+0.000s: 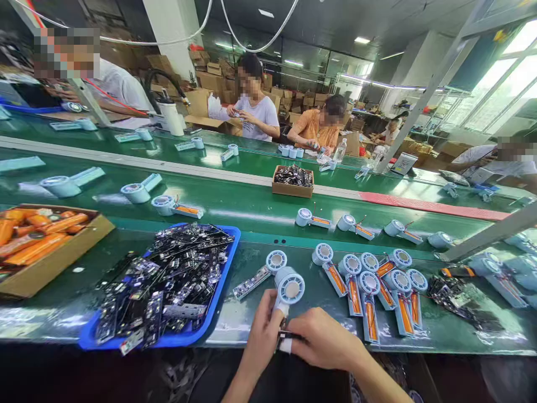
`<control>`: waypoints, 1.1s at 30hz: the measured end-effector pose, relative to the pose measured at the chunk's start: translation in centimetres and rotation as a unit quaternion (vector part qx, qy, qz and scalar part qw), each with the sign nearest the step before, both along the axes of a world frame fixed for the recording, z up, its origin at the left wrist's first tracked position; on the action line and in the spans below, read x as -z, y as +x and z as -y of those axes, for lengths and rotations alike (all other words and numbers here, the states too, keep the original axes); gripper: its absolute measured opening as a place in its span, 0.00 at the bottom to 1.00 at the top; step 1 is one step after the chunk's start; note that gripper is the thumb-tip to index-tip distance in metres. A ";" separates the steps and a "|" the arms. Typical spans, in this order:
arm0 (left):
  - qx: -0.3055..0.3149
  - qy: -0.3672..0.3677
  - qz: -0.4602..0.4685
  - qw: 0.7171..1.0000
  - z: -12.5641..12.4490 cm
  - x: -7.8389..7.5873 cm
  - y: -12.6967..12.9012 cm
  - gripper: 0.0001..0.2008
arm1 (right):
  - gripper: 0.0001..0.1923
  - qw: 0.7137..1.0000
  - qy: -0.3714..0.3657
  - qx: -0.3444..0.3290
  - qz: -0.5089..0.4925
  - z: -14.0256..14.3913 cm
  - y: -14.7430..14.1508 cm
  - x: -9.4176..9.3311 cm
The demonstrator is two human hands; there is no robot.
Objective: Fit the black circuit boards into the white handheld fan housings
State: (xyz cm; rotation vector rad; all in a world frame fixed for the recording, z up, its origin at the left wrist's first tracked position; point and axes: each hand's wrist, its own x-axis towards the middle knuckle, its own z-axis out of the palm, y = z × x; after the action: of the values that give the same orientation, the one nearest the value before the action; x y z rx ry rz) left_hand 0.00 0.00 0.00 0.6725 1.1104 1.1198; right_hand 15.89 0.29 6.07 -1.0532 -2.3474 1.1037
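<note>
Near the table's front edge, my left hand (263, 330) is closed around the handle of a light-blue handheld fan (291, 286), its round head tilted up. My right hand (325, 338) is closed at the lower handle, pinching a dark narrow piece (290, 334) against it. The fingers hide most of that piece, so its kind is unclear. Just beyond lies another fan (276, 261), with a circuit board in its handle. Left of my hands, a blue tray (229, 280) holds a heap of black circuit boards (180, 268).
Several fan bodies with orange batteries (370, 319) lie to the right, beside loose boards (453, 302). A carton (62, 257) of orange batteries stands left. Fans line the green conveyor (235, 196); a small box (292, 190) of dark parts sits beyond. Co-workers (255, 112) sit opposite.
</note>
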 end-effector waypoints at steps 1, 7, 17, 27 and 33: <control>0.000 -0.002 0.001 1.000 0.0 0.0 -0.1 0.16 | 0.14 0.995 -0.078 0.028 -0.047 0.0 -0.3 0.6; 0.016 -0.002 0.030 0.999 0.1 -0.4 -0.3 0.21 | 0.35 0.904 -0.308 0.178 -0.235 0.5 -2.1 3.9; 0.019 0.067 -0.046 0.996 1.3 0.8 0.5 0.24 | 0.35 0.878 -0.286 0.246 -0.294 0.5 -2.9 4.4; -0.006 0.092 -0.229 0.969 0.5 -1.1 0.6 0.15 | 0.24 0.900 -0.117 0.314 -0.280 4.4 -3.0 4.0; 0.025 0.054 -0.171 0.984 0.6 -0.9 0.9 0.21 | 0.24 0.893 -0.053 0.361 -0.264 4.1 -3.4 6.2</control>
State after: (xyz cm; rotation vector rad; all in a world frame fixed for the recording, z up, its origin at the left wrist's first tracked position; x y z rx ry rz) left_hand 0.86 -0.60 0.88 0.9994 1.3205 1.0505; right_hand 12.44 -3.80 -0.14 -1.3007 -1.3064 1.0373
